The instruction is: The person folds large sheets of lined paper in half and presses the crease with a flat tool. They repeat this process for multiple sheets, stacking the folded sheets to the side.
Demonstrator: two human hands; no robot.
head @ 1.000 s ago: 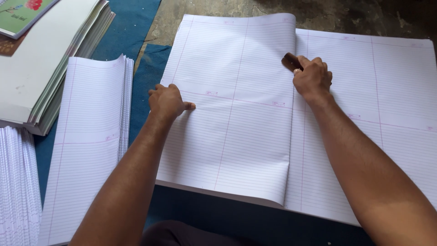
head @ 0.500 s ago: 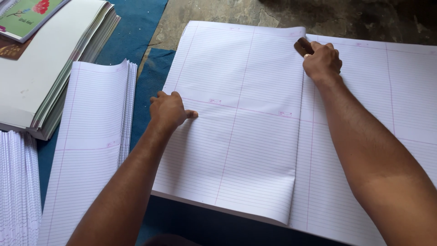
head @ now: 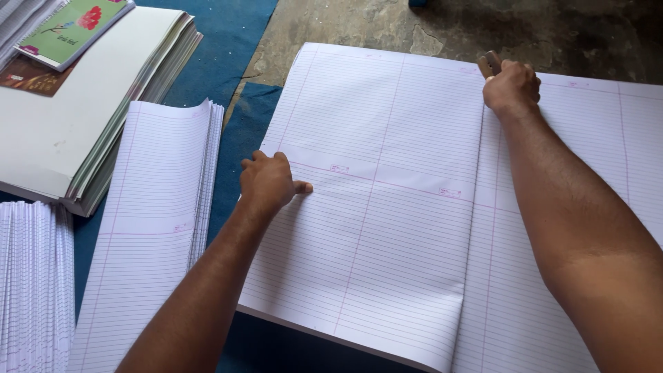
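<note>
Ruled sheet [head: 387,228] under flat open left hand [head: 268,185], right hand [head: 511,88] gripping wooden tool [head: 489,63]

Folded ruled sheet [head: 387,207]: matt white paper, smooth, with a soft crease. Small block [head: 489,63] in the right hand [head: 512,87]: brown, looks like wood. Mat [head: 228,41]: blue cloth, matt. Floor [head: 387,27]: rough, cracked concrete. Booklet cover [head: 72,31]: glossy green card.
</note>
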